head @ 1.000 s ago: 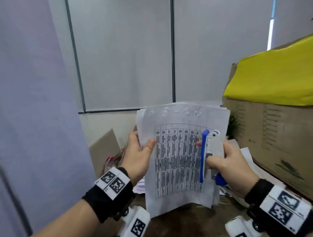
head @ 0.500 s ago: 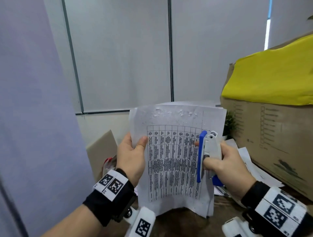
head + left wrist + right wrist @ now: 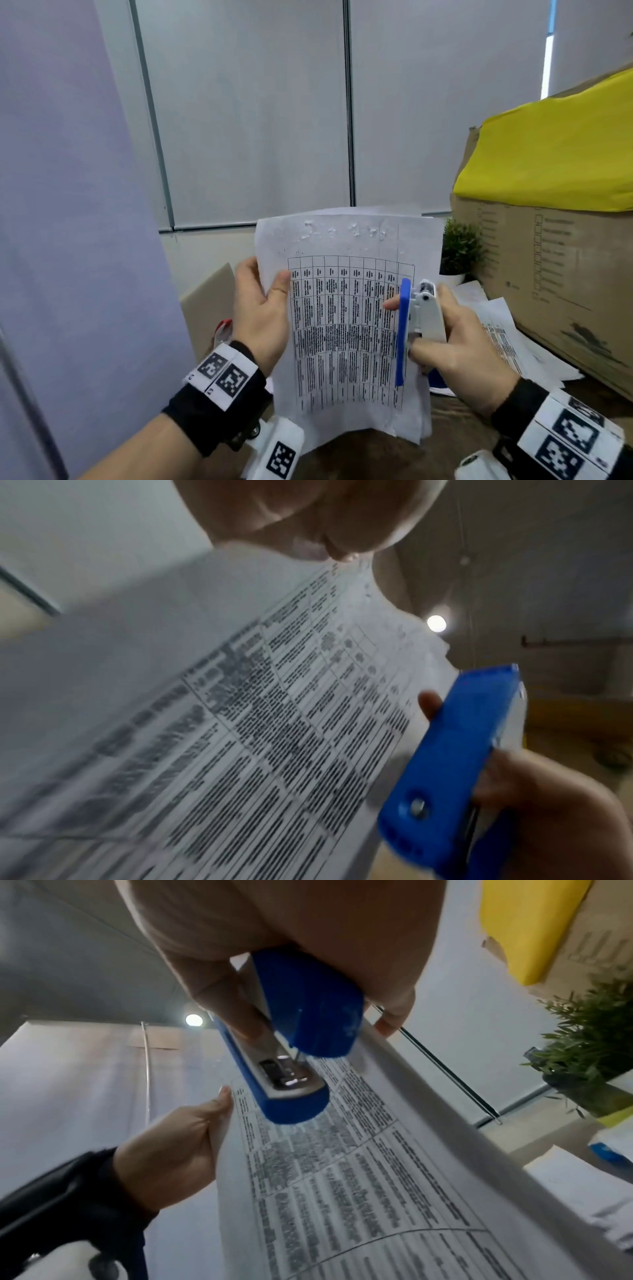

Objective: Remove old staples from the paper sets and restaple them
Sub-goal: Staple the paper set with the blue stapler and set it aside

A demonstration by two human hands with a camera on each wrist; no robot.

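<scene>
My left hand (image 3: pixel 263 308) pinches the left edge of the white stapled paper set printed with a black table (image 3: pixel 346 329), thumb on the front, fingers hidden behind the sheets. My right hand (image 3: pixel 455 342) curls around the blue-and-white plastic stapler (image 3: pixel 416 325), held upright against the right edge of the set; one fingertip reaches past it onto the page. In the right wrist view the stapler's mouth stands apart, the metal plate showing. The print is too blurred to read, and the embossed marks along the top margin are hard to make out; I cannot tell whether a staple sits there. The bottom of the set bends just above the dark brown table (image 3: pixel 376 459).

To my right, loose printed white sheets (image 3: pixel 507 335) lie under a large brown cardboard box (image 3: pixel 555 274) topped by a yellow cover (image 3: pixel 555 157). A small green potted plant (image 3: pixel 459 250) stands between the box and the papers. A lilac partition panel (image 3: pixel 68 205) fills the left.

Since a second ago, I have shifted the set slightly left and the plant has come out from behind it.
</scene>
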